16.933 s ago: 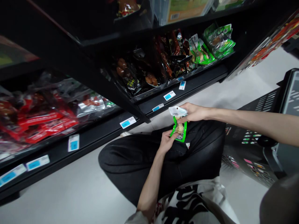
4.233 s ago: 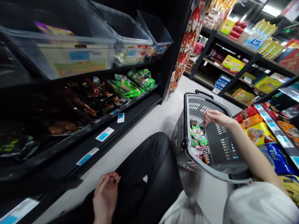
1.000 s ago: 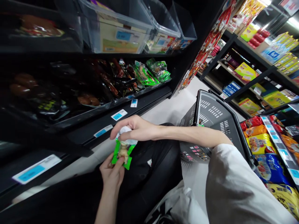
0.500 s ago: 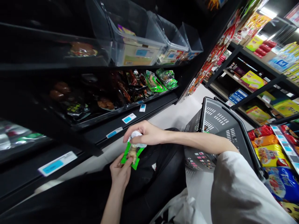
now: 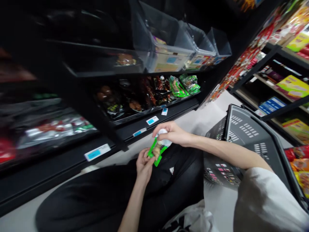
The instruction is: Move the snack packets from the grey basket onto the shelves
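Observation:
Over my lap I hold a small green-edged snack packet (image 5: pixel 156 150) with a clear middle and pale, lumpy food inside. My left hand (image 5: pixel 144 163) pinches its lower end between thumb and fingers. Above it, my right hand (image 5: pixel 175 133) is closed round a crumpled white tissue (image 5: pixel 164 132), which is pressed against the packet's upper end. Whether the right fingers also grip the packet itself is hidden. Similar green packets (image 5: pixel 178 86) lie on the lower shelf in front of me, beside dark vacuum-packed foods (image 5: pixel 148 90).
Clear plastic bins (image 5: pixel 172 54) stand on the shelf above. Price tags (image 5: pixel 98 152) line the black shelf edge (image 5: pixel 125 132). To my right stands a grey shopping basket (image 5: pixel 246 129) on the floor. Further right are shelves with boxed goods (image 5: pixel 293 86) and colourful bags (image 5: pixel 300 164).
My view has turned left, so the shelf, the basket and my hands sit further right in the picture. Both hands keep their hold on the packet and tissue.

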`<act>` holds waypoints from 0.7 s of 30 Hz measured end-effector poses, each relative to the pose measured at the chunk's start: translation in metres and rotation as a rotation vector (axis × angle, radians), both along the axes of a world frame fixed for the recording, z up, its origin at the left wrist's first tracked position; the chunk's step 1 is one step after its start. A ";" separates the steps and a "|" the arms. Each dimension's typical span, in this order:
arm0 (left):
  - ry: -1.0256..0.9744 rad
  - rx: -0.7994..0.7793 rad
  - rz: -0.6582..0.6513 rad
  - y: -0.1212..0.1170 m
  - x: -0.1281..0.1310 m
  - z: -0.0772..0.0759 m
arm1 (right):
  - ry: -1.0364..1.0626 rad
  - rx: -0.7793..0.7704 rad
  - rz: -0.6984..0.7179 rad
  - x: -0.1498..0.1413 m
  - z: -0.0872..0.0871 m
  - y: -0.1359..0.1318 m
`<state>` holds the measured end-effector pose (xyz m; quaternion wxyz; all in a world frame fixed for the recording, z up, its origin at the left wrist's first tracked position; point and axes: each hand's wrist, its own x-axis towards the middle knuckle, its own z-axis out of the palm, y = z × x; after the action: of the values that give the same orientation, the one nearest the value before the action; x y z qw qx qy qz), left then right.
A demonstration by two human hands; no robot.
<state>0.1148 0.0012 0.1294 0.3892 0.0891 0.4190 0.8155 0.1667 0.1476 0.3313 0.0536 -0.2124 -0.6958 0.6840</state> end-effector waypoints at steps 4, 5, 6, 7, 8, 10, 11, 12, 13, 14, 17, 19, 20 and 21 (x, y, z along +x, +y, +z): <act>0.103 0.105 -0.008 -0.001 -0.001 0.005 | -0.013 -0.013 -0.098 0.000 0.011 0.002; 0.136 0.113 -0.025 -0.001 -0.001 0.004 | -0.009 -0.011 -0.113 0.000 0.012 0.003; 0.170 0.113 -0.044 -0.001 -0.001 0.003 | -0.005 -0.009 -0.126 0.000 0.014 0.003; 0.207 0.107 -0.061 -0.001 0.000 0.001 | 0.000 -0.010 -0.139 0.000 0.014 0.004; 0.243 0.101 -0.067 0.000 0.000 -0.001 | 0.003 -0.014 -0.152 0.000 0.015 0.004; 0.314 0.099 -0.041 0.002 0.001 -0.004 | 0.002 -0.036 -0.178 -0.001 0.016 0.003; 0.347 0.099 -0.021 0.003 0.001 -0.005 | -0.002 -0.051 -0.190 -0.001 0.016 0.002; 0.382 0.099 -0.001 0.004 0.002 -0.006 | -0.004 -0.068 -0.200 -0.002 0.016 0.002; 0.421 0.099 0.017 0.005 0.002 -0.006 | -0.007 -0.085 -0.208 -0.002 0.016 0.001; 0.459 0.095 0.034 0.005 0.002 -0.006 | -0.014 -0.104 -0.215 -0.002 0.017 0.001; 0.537 0.080 0.107 0.006 0.003 -0.006 | -0.061 -0.172 -0.246 -0.002 0.017 0.001; 0.529 0.076 0.144 0.006 0.002 -0.007 | -0.092 -0.205 -0.269 -0.001 0.016 0.002; 0.513 0.081 0.153 0.006 0.001 -0.008 | -0.102 -0.212 -0.278 -0.001 0.016 0.002; 0.497 0.085 0.154 0.006 0.000 -0.008 | -0.110 -0.214 -0.283 -0.001 0.016 0.002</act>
<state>0.1143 0.0067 0.1209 0.2070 0.2708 0.4726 0.8127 0.1652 0.1498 0.3477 0.0885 -0.3497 -0.5841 0.7271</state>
